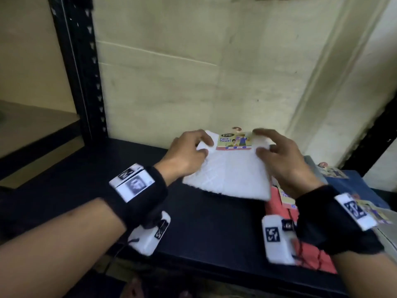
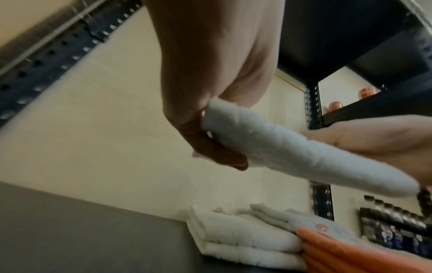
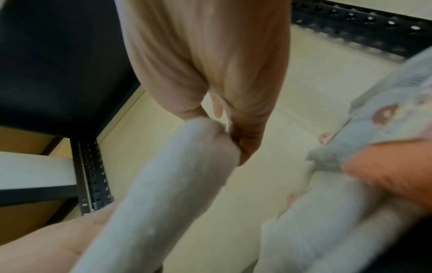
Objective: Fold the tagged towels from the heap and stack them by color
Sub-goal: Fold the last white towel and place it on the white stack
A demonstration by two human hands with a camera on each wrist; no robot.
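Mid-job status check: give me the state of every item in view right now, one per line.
white towel: folded, held above the shelf by both hands
paper tag: attached at the towel's far edge, printed side up
left hand: pinches the towel's left far corner
right hand: grips the towel's right far corner
white stack: folded towels lying on the shelf
orange towels: lying on the shelf, right of the held towel
blue towel: lying far right, tag on top

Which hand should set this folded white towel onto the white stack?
Probably the right hand: both hands pinch the white towel, but the white stack lies on the right, beside the orange towels.
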